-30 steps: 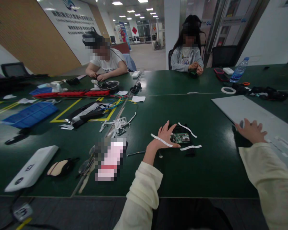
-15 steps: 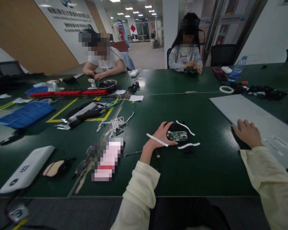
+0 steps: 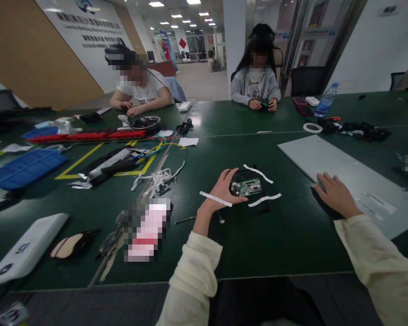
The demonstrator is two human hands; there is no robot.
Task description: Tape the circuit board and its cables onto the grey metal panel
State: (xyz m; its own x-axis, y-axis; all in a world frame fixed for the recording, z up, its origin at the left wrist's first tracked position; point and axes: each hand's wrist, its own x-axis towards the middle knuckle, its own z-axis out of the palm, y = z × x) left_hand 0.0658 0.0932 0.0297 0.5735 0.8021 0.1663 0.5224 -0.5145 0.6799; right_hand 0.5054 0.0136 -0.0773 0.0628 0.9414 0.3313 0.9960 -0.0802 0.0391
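Note:
A green circuit board (image 3: 248, 187) lies above the table with black material around it. My left hand (image 3: 222, 188) curls round its left end, thumb below and fingers above. White strips sit nearby: one strip (image 3: 215, 198) crosses the back of my left hand, another strip (image 3: 258, 173) lies beyond the board, and a third strip (image 3: 265, 199) lies on its near side. My right hand (image 3: 336, 194) rests palm down with fingers outstretched on the left edge of a large pale grey panel (image 3: 313, 151). No object shows in that hand.
Left of me lie a phone (image 3: 148, 231), a tangle of white strips (image 3: 158, 182), a white device (image 3: 27, 249), a mouse (image 3: 70, 244) and a blue tray (image 3: 27, 167). A tape roll (image 3: 313, 128) and bottle (image 3: 326, 99) stand farther right. Two people sit opposite.
The view has shifted slightly, moving most things left in the picture. My left hand stays round the circuit board. My right hand now lies farther onto the panel's edge.

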